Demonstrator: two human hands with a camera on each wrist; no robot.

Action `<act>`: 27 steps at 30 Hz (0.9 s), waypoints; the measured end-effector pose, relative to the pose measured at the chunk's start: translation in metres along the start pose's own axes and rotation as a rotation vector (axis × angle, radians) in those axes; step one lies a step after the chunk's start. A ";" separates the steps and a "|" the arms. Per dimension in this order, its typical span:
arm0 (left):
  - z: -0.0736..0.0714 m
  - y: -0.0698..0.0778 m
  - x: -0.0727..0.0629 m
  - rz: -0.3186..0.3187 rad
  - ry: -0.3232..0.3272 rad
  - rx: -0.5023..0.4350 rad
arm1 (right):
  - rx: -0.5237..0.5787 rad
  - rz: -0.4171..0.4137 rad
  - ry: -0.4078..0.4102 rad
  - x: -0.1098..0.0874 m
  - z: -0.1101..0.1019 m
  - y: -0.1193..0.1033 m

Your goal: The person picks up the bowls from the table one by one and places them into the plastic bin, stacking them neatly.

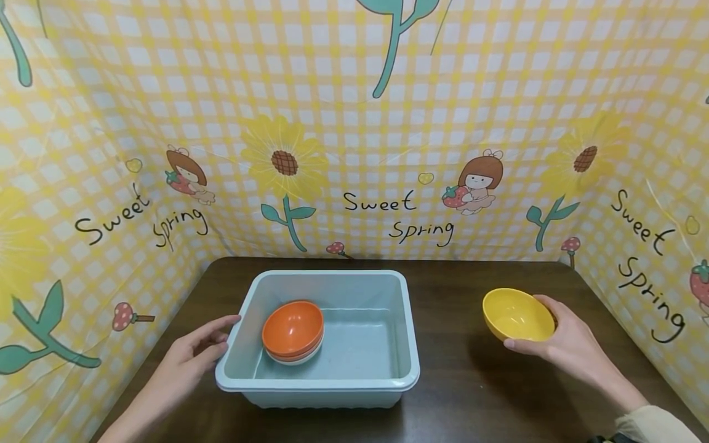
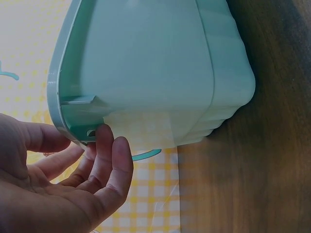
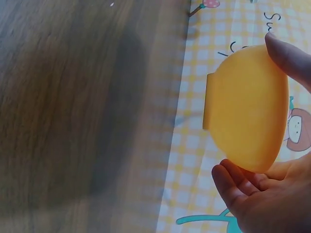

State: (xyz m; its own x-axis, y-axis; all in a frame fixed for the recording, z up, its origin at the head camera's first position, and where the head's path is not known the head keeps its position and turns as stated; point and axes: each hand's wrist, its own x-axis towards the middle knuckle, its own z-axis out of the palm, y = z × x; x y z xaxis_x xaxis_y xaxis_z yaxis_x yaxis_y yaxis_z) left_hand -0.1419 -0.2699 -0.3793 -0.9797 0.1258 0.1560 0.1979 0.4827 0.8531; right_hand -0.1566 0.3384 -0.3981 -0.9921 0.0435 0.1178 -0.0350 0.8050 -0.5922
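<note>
A yellow bowl [image 1: 515, 314] is held above the right side of the table by my right hand [image 1: 570, 341]. Its thumb and fingers grip opposite sides of the rim, and the bowl's outside and foot show in the right wrist view. My left hand [image 1: 191, 357] is at the left side of a light blue plastic basin [image 1: 318, 384]. In the left wrist view, the thumb lies against the basin's rim [image 2: 54, 97] and curled fingers reach under it. Inside the basin, toward the left, an orange bowl [image 1: 292, 329] tops a small stack with a white bowl [image 1: 296, 358] at the bottom.
The basin stands on a dark brown wooden table [image 1: 443, 394]. Yellow checked cloth [image 1: 360, 147] with printed flowers and lettering hangs behind the table and along both sides. Beneath the yellow bowl, a shadow falls on the tabletop.
</note>
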 end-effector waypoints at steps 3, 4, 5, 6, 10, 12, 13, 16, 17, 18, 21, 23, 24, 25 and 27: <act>0.000 0.000 0.000 -0.001 -0.003 -0.006 | -0.008 -0.009 0.007 -0.001 -0.001 -0.005; 0.000 0.000 0.000 0.000 -0.002 -0.008 | -0.011 -0.013 0.012 -0.001 -0.001 -0.006; 0.000 0.000 0.000 0.002 -0.002 -0.010 | -0.012 -0.018 0.015 -0.001 -0.001 -0.008; 0.000 0.000 0.000 0.005 -0.002 -0.008 | -0.013 -0.024 0.018 -0.002 -0.001 -0.009; 0.000 -0.001 -0.001 0.016 0.003 0.001 | -0.015 -0.045 0.029 -0.003 0.000 -0.015; 0.000 -0.002 -0.001 0.017 0.005 0.004 | -0.013 -0.049 0.026 -0.003 0.000 -0.017; 0.000 -0.002 -0.002 0.019 0.005 0.006 | -0.012 -0.051 0.024 -0.003 0.000 -0.018; 0.000 -0.003 -0.002 0.023 0.004 0.008 | -0.007 -0.053 0.022 -0.004 -0.001 -0.023; 0.000 -0.003 -0.002 0.025 0.005 0.007 | -0.006 -0.057 0.023 -0.004 -0.001 -0.025; 0.000 -0.003 -0.001 0.028 0.005 0.009 | -0.004 -0.061 0.024 -0.005 -0.001 -0.027; 0.000 -0.003 -0.001 0.028 0.003 0.011 | 0.003 -0.074 0.029 -0.007 -0.002 -0.035; 0.000 -0.003 0.000 0.030 0.003 0.010 | 0.004 -0.084 0.034 -0.009 -0.002 -0.039; 0.000 -0.003 0.000 0.032 0.002 0.009 | 0.004 -0.089 0.037 -0.009 -0.002 -0.042; 0.000 -0.003 0.000 0.032 0.002 0.006 | 0.004 -0.095 0.041 -0.010 -0.002 -0.044; 0.000 -0.003 0.000 0.033 0.003 0.003 | 0.003 -0.111 0.052 -0.010 -0.003 -0.048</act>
State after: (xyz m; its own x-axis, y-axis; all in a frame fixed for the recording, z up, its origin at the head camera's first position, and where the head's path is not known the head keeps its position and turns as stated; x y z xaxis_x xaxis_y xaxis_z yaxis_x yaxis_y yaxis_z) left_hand -0.1423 -0.2709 -0.3819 -0.9728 0.1386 0.1856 0.2299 0.4810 0.8460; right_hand -0.1445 0.3008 -0.3688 -0.9745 -0.0156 0.2238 -0.1450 0.8051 -0.5752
